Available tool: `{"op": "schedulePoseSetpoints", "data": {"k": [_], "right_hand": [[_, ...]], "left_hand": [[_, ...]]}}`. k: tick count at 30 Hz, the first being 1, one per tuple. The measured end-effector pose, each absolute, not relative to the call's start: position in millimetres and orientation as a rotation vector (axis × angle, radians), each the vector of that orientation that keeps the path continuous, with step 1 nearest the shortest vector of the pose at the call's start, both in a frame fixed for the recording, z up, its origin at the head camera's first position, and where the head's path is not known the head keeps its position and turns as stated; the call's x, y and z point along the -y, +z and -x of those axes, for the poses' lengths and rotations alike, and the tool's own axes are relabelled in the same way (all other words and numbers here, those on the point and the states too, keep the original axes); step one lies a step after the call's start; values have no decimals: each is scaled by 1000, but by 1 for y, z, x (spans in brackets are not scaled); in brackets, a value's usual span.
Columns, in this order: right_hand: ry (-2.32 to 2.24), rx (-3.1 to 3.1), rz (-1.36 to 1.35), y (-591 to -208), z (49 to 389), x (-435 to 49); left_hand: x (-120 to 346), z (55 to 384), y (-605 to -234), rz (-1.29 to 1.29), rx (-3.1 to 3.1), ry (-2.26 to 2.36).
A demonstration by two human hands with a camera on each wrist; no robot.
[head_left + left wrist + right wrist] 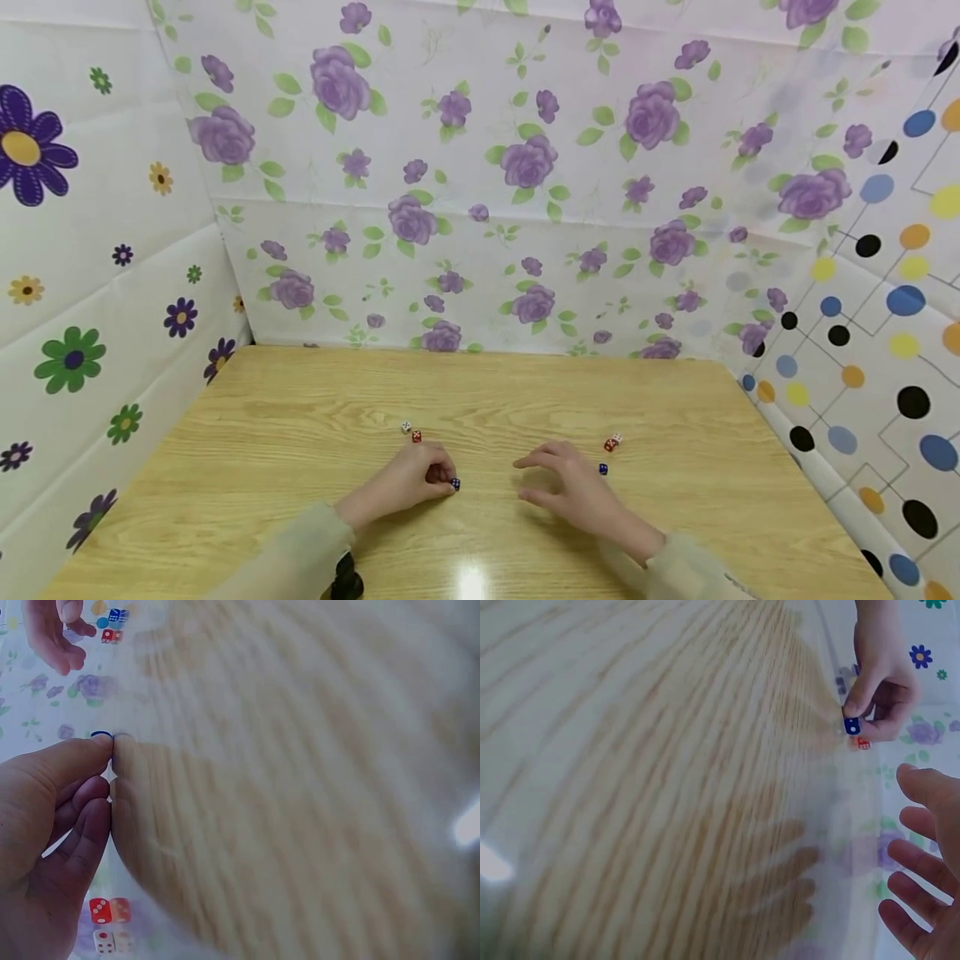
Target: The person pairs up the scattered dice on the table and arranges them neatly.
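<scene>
My left hand [405, 479] pinches a dark blue die [455, 483] between thumb and fingers at the tabletop. In the right wrist view the blue die [851, 726] shows a white-pipped face at the thumb tip; in the left wrist view the thumb hides most of it. Just beyond the left hand lie a red die [416, 436] and a white die [406, 427]. My right hand [573, 492] hovers with spread, relaxed fingers and holds nothing. Another blue die [603, 469] lies to its right, with a second red die [610, 445] and white die [617, 438] close together behind.
The wooden table [495, 392] has a glossy surface that reflects the hands and dice. Patterned cloth walls [480, 275] stand at its back, left and right. A small black object [347, 579] sits by the left sleeve near the front.
</scene>
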State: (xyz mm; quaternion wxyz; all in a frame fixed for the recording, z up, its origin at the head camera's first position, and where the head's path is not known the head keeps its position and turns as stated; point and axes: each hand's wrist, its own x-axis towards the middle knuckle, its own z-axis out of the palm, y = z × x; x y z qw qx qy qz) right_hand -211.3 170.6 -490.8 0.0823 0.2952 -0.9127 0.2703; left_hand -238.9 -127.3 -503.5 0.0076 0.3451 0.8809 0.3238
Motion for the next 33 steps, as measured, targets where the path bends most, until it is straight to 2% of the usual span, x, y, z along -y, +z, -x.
{"op": "schedulePoseSetpoints", "data": {"k": [33], "right_hand": [[1078,2901,-971,-492,218,-129]], "left_hand": [[110,229,-505,-917,-2606,1209]]}}
